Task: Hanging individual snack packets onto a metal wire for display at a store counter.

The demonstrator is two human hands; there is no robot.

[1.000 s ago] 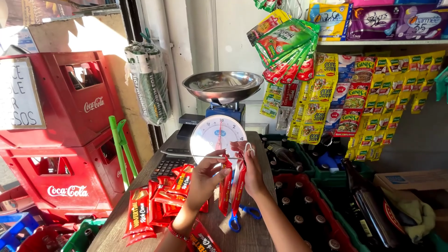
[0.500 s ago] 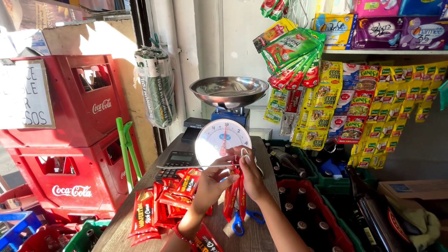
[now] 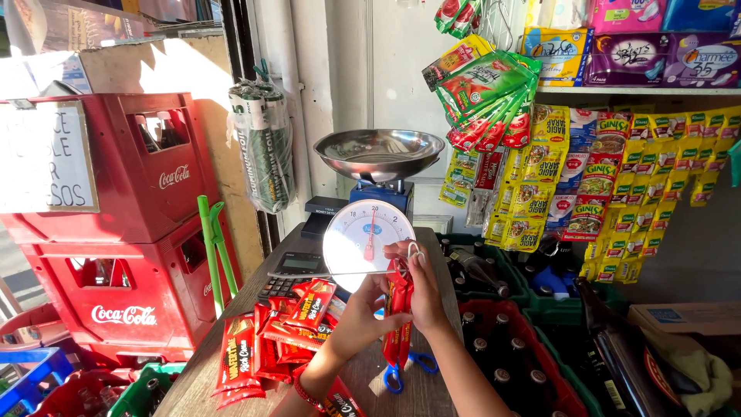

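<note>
Both hands (image 3: 390,301) pinching hanging red sachet strip (image 3: 399,324), above counter edge (image 3: 432,386), scale (image 3: 369,243) just behind

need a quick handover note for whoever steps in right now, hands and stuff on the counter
Left hand: fingers pinch the hanging strip of red snack sachets near its top.
Right hand: grips the strip's top, by a small white clip or ring; exact hold unclear.
Blue-handled scissors lie on the wooden counter under the strip.
Loose pile of red wafer packets sits left, beside a black calculator and the blue dial scale with steel pan.
Done: one strip gathered. Left: the pile.
</note>
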